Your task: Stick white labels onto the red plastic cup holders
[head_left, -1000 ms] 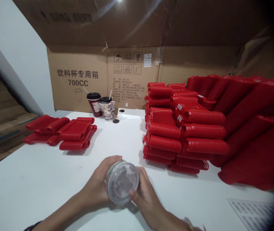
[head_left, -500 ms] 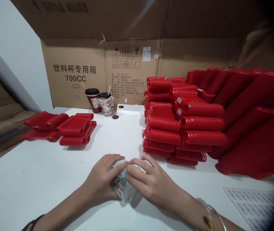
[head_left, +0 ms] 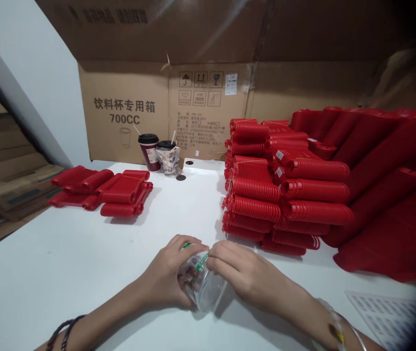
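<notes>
A clear plastic container [head_left: 208, 291] lies tilted on its side near the front of the white table, with brownish contents and a green strip [head_left: 202, 262] showing. My left hand [head_left: 169, 273] wraps round its left side, thumb below and fingers over the top. The fingers of my right hand [head_left: 239, 265] are pinched together at the upper right of the container, at the end of the green strip. Whether they grip the strip or the container's edge is partly hidden by the fingertips.
Red ribbed rolls [head_left: 255, 195] are stacked high at right, beside larger red sheets [head_left: 387, 219]. A smaller red pile [head_left: 120, 192] lies left. Two lidded cups [head_left: 150, 153] stand before a cardboard box [head_left: 127, 83]. A label sheet [head_left: 383, 312] is at lower right.
The view has shifted, so things appear farther right. My right fingers have drawn together into a pinch, and more of the container and the green strip now shows between my hands.
</notes>
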Demonstrator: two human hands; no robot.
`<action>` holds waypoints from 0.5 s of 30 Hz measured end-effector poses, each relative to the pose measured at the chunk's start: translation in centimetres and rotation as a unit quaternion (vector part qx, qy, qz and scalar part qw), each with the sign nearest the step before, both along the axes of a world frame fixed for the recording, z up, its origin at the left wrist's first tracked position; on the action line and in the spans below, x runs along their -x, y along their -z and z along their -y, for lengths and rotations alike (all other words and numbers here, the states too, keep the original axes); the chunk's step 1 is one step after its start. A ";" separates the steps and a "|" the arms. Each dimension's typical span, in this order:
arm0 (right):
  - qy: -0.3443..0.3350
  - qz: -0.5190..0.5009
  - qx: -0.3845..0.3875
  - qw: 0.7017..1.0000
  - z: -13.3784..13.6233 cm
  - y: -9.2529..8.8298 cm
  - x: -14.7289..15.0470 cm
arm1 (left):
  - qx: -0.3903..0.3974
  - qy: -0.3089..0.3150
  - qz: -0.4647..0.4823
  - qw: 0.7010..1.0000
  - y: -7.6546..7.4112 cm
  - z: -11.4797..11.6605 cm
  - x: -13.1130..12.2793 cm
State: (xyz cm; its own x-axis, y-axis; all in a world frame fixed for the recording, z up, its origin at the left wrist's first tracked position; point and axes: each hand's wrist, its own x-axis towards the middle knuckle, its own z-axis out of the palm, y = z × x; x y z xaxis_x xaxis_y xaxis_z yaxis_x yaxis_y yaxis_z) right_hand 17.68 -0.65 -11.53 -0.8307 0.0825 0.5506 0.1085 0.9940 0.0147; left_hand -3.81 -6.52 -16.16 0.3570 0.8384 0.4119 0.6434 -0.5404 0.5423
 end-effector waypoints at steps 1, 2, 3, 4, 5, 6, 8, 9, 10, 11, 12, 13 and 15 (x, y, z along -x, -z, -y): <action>-0.002 -0.002 0.004 1.000 0.0 -0.1 -0.2 | 0.006 0.000 0.010 1.000 0.0 0.0 -0.1; -0.005 -0.005 0.006 1.000 0.1 -0.4 -0.5 | 0.013 -0.002 0.017 1.000 0.0 0.0 -0.1; -0.004 -0.008 0.012 1.000 0.3 -0.6 -0.8 | 0.023 -0.006 0.025 0.999 -0.1 0.0 -0.1; -0.002 -0.013 0.021 1.000 0.6 -1.0 -1.3 | 0.038 -0.014 0.038 0.998 -0.1 -0.1 0.1; 0.001 -0.020 0.026 0.999 1.0 -1.3 -1.9 | 0.055 -0.028 0.057 0.996 -0.1 -0.3 0.3; 0.004 -0.024 0.027 0.999 1.5 -1.7 -2.7 | 0.070 -0.043 0.079 0.993 -0.1 -0.5 0.6; 0.018 -0.023 0.011 1.000 2.6 -2.0 -4.3 | 0.087 -0.070 0.117 0.987 0.0 -0.9 1.2; 0.030 -0.016 -0.004 0.999 3.1 -1.8 -5.1 | 0.089 -0.075 0.129 0.985 0.1 -1.1 1.5; 0.048 -0.013 -0.018 0.999 3.4 -1.3 -5.9 | 0.088 -0.069 0.137 0.984 0.2 -1.2 1.7; 0.070 -0.010 -0.027 0.997 3.6 -0.6 -6.5 | 0.085 -0.060 0.142 0.984 0.4 -1.3 1.9; 0.096 -0.001 -0.026 0.995 3.7 0.4 -7.1 | 0.084 -0.051 0.149 0.984 0.6 -1.3 2.0; 0.120 0.015 -0.022 0.992 3.6 1.5 -7.6 | 0.082 -0.046 0.156 0.983 0.7 -1.3 2.1; 0.146 0.072 -0.013 0.987 3.3 3.8 -8.2 | 0.070 -0.051 0.165 0.982 1.0 -1.3 2.2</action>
State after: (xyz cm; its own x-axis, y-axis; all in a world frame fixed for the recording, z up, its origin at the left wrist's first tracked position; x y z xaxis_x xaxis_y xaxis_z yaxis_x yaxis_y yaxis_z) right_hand 25.86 -3.91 -15.31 -0.8431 0.3175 0.4340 0.3858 0.9194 0.0767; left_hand -6.04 -5.25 -17.13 0.1349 0.9198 0.3684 0.4669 -0.3870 0.7951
